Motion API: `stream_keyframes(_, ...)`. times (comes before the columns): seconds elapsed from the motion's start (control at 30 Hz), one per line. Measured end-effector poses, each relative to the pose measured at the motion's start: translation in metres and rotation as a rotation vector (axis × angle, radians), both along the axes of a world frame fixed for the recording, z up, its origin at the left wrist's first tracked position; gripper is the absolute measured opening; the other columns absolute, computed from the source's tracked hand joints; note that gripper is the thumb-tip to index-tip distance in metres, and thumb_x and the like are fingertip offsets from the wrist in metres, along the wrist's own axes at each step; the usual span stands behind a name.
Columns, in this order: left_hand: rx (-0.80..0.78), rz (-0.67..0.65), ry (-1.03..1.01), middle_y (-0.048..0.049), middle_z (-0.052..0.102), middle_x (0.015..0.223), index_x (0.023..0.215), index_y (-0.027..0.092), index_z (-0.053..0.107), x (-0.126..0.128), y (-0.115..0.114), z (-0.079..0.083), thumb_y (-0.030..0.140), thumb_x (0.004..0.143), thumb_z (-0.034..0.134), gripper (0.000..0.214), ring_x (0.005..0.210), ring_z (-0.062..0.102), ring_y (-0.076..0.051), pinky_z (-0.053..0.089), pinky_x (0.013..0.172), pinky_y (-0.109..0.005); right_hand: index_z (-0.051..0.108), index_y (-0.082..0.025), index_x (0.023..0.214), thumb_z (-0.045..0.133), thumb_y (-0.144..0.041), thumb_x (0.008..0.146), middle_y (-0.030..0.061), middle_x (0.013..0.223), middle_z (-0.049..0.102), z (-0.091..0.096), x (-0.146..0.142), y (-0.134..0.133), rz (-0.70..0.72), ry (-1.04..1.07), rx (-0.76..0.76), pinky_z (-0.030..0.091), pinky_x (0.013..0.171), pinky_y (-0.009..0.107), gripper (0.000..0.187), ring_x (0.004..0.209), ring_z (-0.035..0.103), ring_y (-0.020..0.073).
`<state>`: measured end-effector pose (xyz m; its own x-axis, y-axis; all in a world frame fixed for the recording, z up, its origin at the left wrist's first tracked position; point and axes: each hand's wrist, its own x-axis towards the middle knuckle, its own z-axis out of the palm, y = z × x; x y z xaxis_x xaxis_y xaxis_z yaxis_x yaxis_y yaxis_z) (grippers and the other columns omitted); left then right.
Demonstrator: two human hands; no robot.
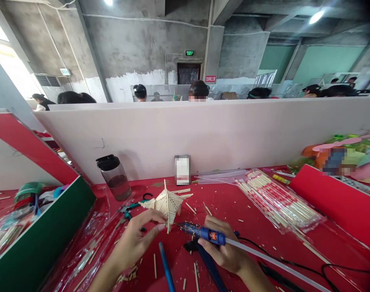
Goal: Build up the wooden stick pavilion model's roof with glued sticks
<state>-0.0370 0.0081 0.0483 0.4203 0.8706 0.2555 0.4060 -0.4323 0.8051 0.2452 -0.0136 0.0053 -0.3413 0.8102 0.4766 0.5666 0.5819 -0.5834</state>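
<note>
A small stick model [168, 202], made of pale, thin sticks laid side by side, is up by the left hand [140, 235], over the red table [233, 223]. The left thumb and pointer finger pinch its near edge, down by the low end of the middle stick. So the left hand is nearest: it touches the model.

The right hand [226, 247] is to the right and a bit closer to the person. Its fingers curl around a blue glue gun [200, 232]. A finger may be on the trigger, but that is hard to tell.

The big thing here is how the gun and the model line up. The middle stick of the model runs away from the person, up and down in the view. The gun lies across that line, with its nose to the left and its back to the right. A long, clear glue stick [264, 258] pokes out of the back. The nose is just beside the low end of the middle stick, very near the left fingertips. It is too small to tell if the nose touches the wood.

Pliers [130, 207] lie to the left of the model, and a blue rod [166, 265] lies between the 2 arms.
</note>
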Motion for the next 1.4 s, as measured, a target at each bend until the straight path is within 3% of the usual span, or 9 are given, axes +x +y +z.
stream_keyframes(0.3,0.014,-0.005,-0.004,-0.0053,0.073,0.101,0.092,0.021,0.069,0.001,0.0,0.001,0.032,0.1,0.057,0.018,0.097,0.066,-0.02,0.048,0.09,-0.029,0.046,-0.024,0.068,0.046,-0.05,0.099,-0.0009,0.068,0.05,0.005,0.0,-0.003,0.011,0.063,-0.041,0.042,0.063,0.029,0.041,0.066,0.053,0.0175)
stream_keyframes(0.43,0.01,0.007,-0.004,-0.0065,0.073,0.1,0.093,0.021,0.069,0.001,0.0,0.002,0.034,0.099,0.057,0.019,0.097,0.067,-0.021,0.05,0.09,-0.031,0.058,-0.023,0.072,0.046,-0.06,0.097,0.0018,0.073,0.058,0.009,0.002,-0.005,0.1,0.084,-0.136,0.047,0.07,0.03,0.046,0.072,0.058,0.0194)
stream_keyframes(0.53,0.006,0.009,-0.002,-0.0063,0.073,0.1,0.092,0.021,0.068,0.0,-0.001,0.002,0.034,0.099,0.058,0.018,0.096,0.067,-0.021,0.05,0.09,-0.031,0.063,-0.021,0.081,0.047,-0.07,0.092,0.0037,0.08,0.062,0.003,0.006,-0.004,0.131,0.218,-0.303,0.05,0.071,0.031,0.053,0.073,0.06,0.0197)
stream_keyframes(0.67,0.003,0.004,-0.011,-0.0061,0.074,0.1,0.091,0.021,0.069,0.001,-0.001,0.002,0.033,0.099,0.057,0.018,0.097,0.067,-0.021,0.049,0.09,-0.03,0.063,-0.019,0.082,0.047,-0.076,0.089,-0.0009,0.065,0.055,-0.002,0.018,0.003,0.025,0.357,-0.594,0.044,0.051,0.025,0.06,0.052,0.05,0.0132)
stream_keyframes(0.8,-0.008,-0.004,-0.021,-0.0049,0.073,0.101,0.091,0.021,0.068,0.002,-0.001,0.004,0.032,0.099,0.057,0.017,0.097,0.067,-0.02,0.048,0.09,-0.029,0.066,-0.016,0.079,0.059,-0.076,0.083,0.0016,0.068,0.059,0.003,0.031,0.004,0.261,0.324,-0.827,0.039,0.045,0.021,0.061,0.05,0.048,0.0099)
stream_keyframes(0.93,-0.008,-0.018,-0.015,-0.005,0.073,0.102,0.091,0.021,0.068,0.002,-0.001,0.007,0.032,0.1,0.056,0.018,0.098,0.066,-0.02,0.048,0.09,-0.029,0.069,-0.014,0.088,0.064,-0.075,0.08,0.0032,0.072,0.061,0.013,0.042,-0.001,0.421,0.551,-0.963,0.038,0.043,0.019,0.061,0.052,0.048,0.0093)
stream_keyframes(1.13,-0.008,-0.011,-0.007,-0.0065,0.073,0.1,0.09,0.02,0.068,0.002,-0.002,0.011,0.034,0.1,0.056,0.021,0.096,0.067,-0.021,0.049,0.088,-0.031,0.072,-0.014,0.102,0.074,-0.059,0.082,0.0084,0.089,0.067,0.034,0.063,-0.001,0.503,0.617,-0.995,0.052,0.065,0.027,0.05,0.071,0.063,0.0154)
stream_keyframes(1.23,0.003,-0.012,-0.006,-0.0069,0.073,0.101,0.091,0.02,0.067,0.002,-0.003,0.012,0.035,0.099,0.056,0.021,0.097,0.066,-0.022,0.049,0.089,-0.031,0.071,-0.014,0.101,0.066,-0.057,0.09,0.0118,0.1,0.068,0.039,0.073,0.002,0.432,0.553,-0.991,0.055,0.082,0.036,0.045,0.087,0.069,0.0213)
stream_keyframes(1.4,0.01,-0.009,0.001,-0.008,0.073,0.1,0.09,0.02,0.067,0.002,-0.003,0.012,0.037,0.099,0.055,0.022,0.096,0.066,-0.023,0.05,0.088,-0.033,0.063,-0.018,0.106,0.071,-0.054,0.087,0.0099,0.103,0.067,0.034,0.09,0.011,0.352,0.602,-1.009,0.057,0.084,0.042,0.042,0.094,0.068,0.0229)
